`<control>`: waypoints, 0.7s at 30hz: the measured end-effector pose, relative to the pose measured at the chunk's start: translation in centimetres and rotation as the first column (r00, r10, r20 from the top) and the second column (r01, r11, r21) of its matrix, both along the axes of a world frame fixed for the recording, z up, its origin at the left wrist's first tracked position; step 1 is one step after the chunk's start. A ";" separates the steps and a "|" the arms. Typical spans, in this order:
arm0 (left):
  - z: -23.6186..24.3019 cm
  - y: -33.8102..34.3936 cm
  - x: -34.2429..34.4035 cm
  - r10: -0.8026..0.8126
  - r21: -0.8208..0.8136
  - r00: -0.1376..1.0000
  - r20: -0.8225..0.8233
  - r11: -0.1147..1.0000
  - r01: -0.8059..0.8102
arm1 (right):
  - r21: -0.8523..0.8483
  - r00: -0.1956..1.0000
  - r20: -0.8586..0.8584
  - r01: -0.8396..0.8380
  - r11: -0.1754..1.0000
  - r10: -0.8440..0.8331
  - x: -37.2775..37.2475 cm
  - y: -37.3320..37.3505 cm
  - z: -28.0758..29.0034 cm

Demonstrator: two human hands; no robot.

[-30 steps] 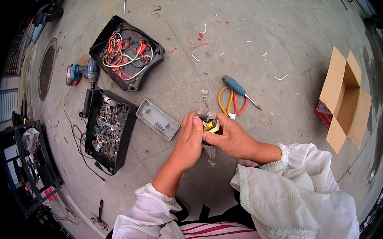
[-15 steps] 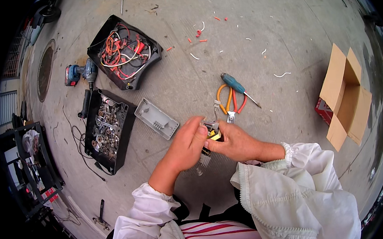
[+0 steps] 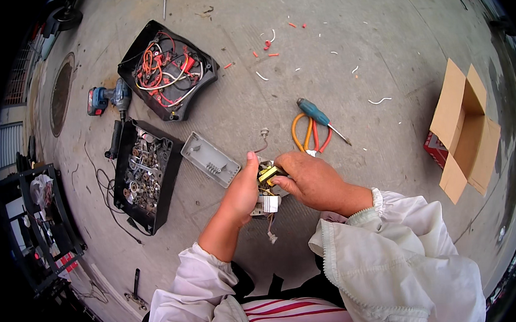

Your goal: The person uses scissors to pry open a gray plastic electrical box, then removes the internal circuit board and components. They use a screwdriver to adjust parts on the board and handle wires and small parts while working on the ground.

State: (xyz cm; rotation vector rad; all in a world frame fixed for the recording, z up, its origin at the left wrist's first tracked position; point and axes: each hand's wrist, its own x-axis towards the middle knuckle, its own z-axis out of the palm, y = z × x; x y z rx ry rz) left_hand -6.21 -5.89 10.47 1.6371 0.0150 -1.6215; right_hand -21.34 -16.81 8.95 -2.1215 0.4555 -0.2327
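1. A small transformer (image 3: 269, 174), with yellow tape on its core and a white connector (image 3: 266, 204) hanging below it on short wires, is held above the concrete floor (image 3: 369, 48), between the two hands and just in front of the person's chest.
2. The left hand (image 3: 242, 191) is closed around the part's left side, thumb up along its edge; the right hand (image 3: 309, 178) is pinched on its upper right, fingertips pressed to the yellow core.
3. The step in hand is judged to be working the part loose or pulling its leads. It is best done with the left hand kept as a steady clamp while the right does the fine pulling; the thin wires are likely to snap if jerked, so force is better applied at the core than at the leads.
4. Just beyond the right hand, orange-handled pliers (image 3: 309, 135) and a blue screwdriver (image 3: 317, 113) lie on the floor, touching each other.
5. Left of the left hand lies a grey lid (image 3: 210, 160); further left a black tray (image 3: 143, 174) of metal parts, and beyond it a black housing (image 3: 167, 69) full of red and white wires.
6. A blue drill (image 3: 108, 99) lies by the housing; an open cardboard box (image 3: 466, 130) stands well apart to the right.
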 end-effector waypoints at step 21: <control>-3.8 2.3 2.8 0.424 0.168 0.780 -0.461 0.904 -0.392 | -0.610 0.875 -0.433 -0.460 0.646 0.214 -3.2 -7.7 -11.3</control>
